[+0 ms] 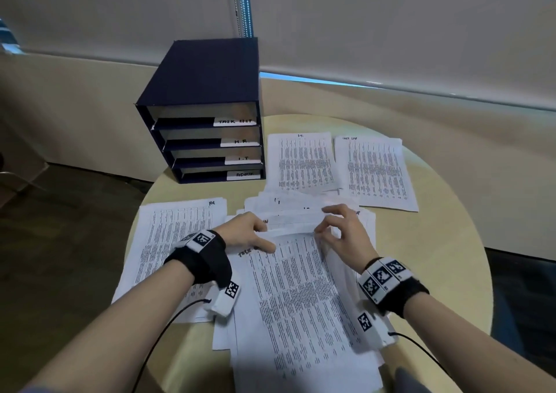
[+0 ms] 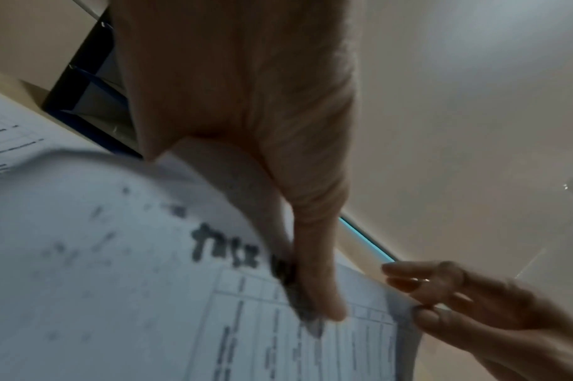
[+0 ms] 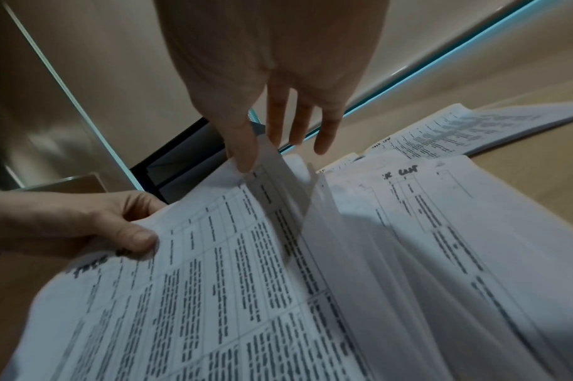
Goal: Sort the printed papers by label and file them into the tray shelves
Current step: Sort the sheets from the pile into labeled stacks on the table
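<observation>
A loose stack of printed papers (image 1: 340, 326) lies in front of me on the round table (image 1: 445, 242). Its top sheet (image 1: 301, 287), marked "TASK LIST", is lifted at its far edge. My left hand (image 1: 264, 237) pinches the sheet's far left corner, thumb (image 2: 317, 288) on top across the label. My right hand (image 1: 320, 227) pinches the far right corner between thumb and forefinger, other fingers spread (image 3: 294, 123). The dark blue tray shelves (image 1: 207, 116) stand at the table's far left, slots labelled TASK LIST, H.R., I.T. and ADMIN.
Three sorted piles lie flat: an HR pile (image 1: 168, 230) under my left wrist, an I.T. pile (image 1: 302, 161) beside the shelves, and a task-list pile (image 1: 376, 170) at the far right. Beige wall panels rise behind the table.
</observation>
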